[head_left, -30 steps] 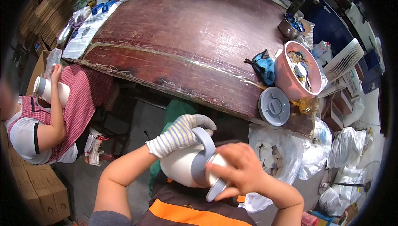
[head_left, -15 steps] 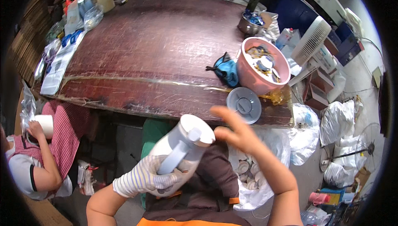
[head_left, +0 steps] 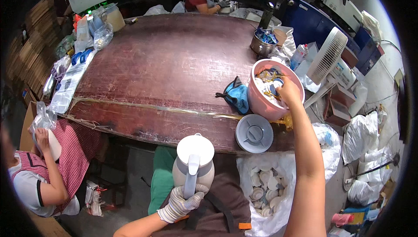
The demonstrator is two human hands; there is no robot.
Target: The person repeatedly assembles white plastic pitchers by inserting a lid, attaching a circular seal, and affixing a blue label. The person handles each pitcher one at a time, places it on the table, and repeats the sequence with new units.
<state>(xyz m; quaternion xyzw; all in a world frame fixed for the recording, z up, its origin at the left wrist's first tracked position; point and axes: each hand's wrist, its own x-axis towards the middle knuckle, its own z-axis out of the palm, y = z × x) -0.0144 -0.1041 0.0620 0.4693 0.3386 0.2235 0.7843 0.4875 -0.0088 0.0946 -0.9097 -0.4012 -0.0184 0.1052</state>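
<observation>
My left hand (head_left: 185,204), in a striped knit glove, is closed round the grey handle of a white and grey jug (head_left: 195,155). The jug stands upright over my lap, its white lid on top. Bare, my right hand (head_left: 289,91) reaches into a pink bucket (head_left: 265,102) on the table's right side. Small white, grey and yellowish parts (head_left: 267,80) fill the bucket. The right fingertips dip in among these parts, so I cannot tell whether they grip one.
A round grey lid (head_left: 254,133) lies at the edge of the table (head_left: 174,63), near a blue cloth pouch (head_left: 237,95). White plastic caps fill a bag (head_left: 266,189) below. A white fan (head_left: 327,54) stands right. A co-worker (head_left: 41,176) handles a white jug at left; another (head_left: 202,0) sits beyond the table.
My right hand has gone from above the jug, fingers spread, into the pink bucket. The jug has turned from tilted to upright, still in my left hand. The view has tipped upward.
</observation>
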